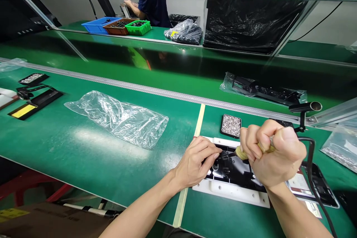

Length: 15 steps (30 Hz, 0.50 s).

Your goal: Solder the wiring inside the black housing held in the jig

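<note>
- Green bench; white fixture cradles black part.
- Left hand, loosely curled, touches black part; grip unclear.
- Right hand clenches driver above fixture.
- Work looks underway; remainder unclear.

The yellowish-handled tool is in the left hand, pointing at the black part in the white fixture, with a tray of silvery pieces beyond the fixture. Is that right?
Not quite: the head view shows the yellowish-handled tool in the right hand, not the left hand. It points at the black part in the white fixture, and the tray lies beyond.
</note>
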Tool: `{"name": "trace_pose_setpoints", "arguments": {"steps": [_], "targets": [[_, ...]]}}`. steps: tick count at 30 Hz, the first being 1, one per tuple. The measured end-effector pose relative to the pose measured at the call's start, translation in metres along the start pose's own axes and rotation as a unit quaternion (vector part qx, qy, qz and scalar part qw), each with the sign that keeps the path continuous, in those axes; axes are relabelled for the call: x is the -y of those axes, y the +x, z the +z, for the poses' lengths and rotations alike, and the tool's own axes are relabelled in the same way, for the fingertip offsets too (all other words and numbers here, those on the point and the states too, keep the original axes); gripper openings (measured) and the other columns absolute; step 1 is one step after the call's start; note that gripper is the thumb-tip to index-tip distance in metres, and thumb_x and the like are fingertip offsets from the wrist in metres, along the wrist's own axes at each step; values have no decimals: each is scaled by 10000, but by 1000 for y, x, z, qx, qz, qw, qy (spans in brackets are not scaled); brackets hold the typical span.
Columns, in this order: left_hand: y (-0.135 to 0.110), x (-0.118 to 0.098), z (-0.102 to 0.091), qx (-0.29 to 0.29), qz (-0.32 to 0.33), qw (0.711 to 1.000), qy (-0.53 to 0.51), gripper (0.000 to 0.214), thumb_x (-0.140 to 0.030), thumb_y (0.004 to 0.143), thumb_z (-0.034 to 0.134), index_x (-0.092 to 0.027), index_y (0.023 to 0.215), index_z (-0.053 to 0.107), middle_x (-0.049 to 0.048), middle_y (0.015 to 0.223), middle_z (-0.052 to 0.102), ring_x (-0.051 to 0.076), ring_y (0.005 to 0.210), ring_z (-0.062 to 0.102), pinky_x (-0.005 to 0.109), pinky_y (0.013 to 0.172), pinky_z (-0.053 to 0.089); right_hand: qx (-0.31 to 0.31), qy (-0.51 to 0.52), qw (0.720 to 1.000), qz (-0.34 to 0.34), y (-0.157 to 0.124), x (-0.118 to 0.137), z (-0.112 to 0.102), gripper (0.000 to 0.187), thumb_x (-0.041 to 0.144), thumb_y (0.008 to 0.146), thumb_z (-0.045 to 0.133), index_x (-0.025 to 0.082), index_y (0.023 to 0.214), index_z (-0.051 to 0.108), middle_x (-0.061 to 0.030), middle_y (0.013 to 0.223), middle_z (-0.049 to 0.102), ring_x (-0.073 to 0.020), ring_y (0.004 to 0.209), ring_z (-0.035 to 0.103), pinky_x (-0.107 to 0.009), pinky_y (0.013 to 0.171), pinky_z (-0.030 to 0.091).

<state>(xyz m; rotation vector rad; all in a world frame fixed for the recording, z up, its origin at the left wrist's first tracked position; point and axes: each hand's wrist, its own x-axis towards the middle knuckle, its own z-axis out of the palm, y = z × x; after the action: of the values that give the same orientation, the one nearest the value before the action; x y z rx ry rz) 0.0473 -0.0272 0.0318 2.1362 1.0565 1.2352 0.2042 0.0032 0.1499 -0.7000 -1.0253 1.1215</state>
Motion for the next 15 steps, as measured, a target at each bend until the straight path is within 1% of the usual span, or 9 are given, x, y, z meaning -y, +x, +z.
{"name": "trace_pose_setpoints", "arguments": {"steps": [9, 13, 15], "targets": [[-1, 1, 0, 2, -4, 1000, -1, 213, -167, 1009, 607, -207, 1184, 720, 14, 1059, 732, 131, 1050, 617, 320, 948, 456, 6, -4, 1000, -3, -1, -1, -1, 457, 318, 874, 636, 199, 515, 379, 37, 397, 308, -65, 349, 252, -191, 332, 209], [0, 0, 0, 2, 0, 1000, 0, 200, -165, 1010, 604, -198, 1166, 724, 17, 1037, 732, 132, 1036, 620, 322, 937, 457, 7, -5, 1000, -19, -1, -1, 0, 457, 321, 902, 607, 193, 531, 374, 46, 403, 294, -56, 349, 233, -175, 339, 204], [0, -1, 0, 1, 1, 1000, 0, 196, -168, 1012, 599, -193, 1159, 726, 25, 1030, 734, 135, 1029, 622, 327, 929, 462, 5, -6, 1000, -14, -1, -1, 1, 462, 327, 895, 612, 193, 526, 368, 45, 401, 298, -55, 349, 237, -173, 341, 207]]}}
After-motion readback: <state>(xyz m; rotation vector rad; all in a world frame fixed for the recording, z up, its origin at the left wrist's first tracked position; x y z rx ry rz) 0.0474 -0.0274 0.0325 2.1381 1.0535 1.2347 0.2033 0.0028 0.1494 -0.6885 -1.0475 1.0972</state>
